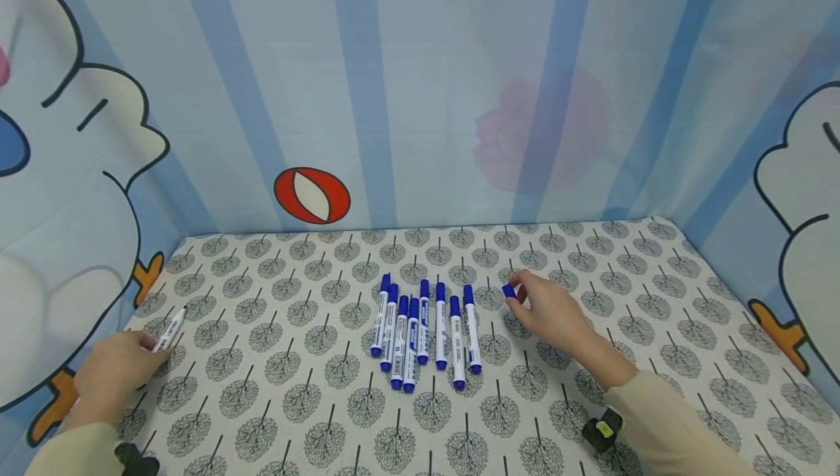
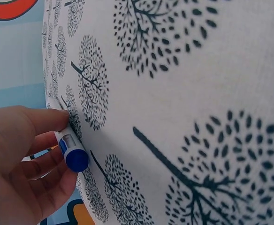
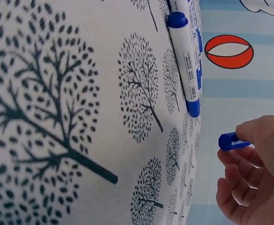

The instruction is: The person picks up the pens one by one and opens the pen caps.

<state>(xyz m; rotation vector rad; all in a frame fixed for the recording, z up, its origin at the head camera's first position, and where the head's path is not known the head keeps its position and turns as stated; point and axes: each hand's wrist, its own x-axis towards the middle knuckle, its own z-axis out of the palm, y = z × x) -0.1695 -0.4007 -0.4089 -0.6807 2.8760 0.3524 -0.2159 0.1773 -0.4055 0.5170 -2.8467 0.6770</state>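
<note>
Several capped blue-and-white markers lie side by side in the middle of the tree-patterned tablecloth. To their right, my right hand pinches a loose blue marker cap between thumb and fingers, just above the cloth; the right wrist view shows the cap in my fingertips below the nearest marker. At the far left my left hand holds an uncapped white marker near the table edge. In the left wrist view that marker lies against the cloth, its blue end toward the camera.
Printed fabric walls with blue stripes and cartoon figures close in the table on three sides. A red-and-white ball print sits on the back wall. Bare cloth lies in front of the markers and to both sides.
</note>
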